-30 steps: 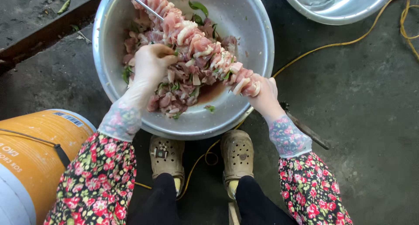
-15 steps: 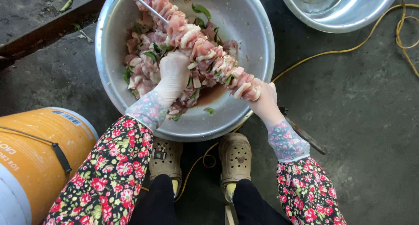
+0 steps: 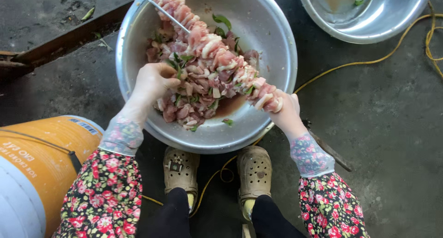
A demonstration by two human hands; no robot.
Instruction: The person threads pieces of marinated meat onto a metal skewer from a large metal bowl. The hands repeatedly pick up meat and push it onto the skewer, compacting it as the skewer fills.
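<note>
Above the steel bowl (image 3: 277, 44), right hand (image 3: 287, 113) clenching loaded skewer (image 3: 217, 53), left hand (image 3: 154, 81) pinching meat (image 3: 184, 111).

pink meat (image 3: 210, 58), floral sleeve (image 3: 104, 196), orange bucket (image 3: 44, 148)

Soft, even daylight fills the head view, bright but not harsh. The metal bowl (image 3: 258, 30) shows pale glare on its inner wall toward 1 o'clock, and a second steel basin (image 3: 397, 21) at 1 o'clock gleams along its rim. Shadows are faint, darkest under the bowl at 6 o'clock. Focus is sharp centrally; the orange bucket (image 3: 41, 155) at 8 o'clock bulges slightly from wide-lens distortion.
</note>
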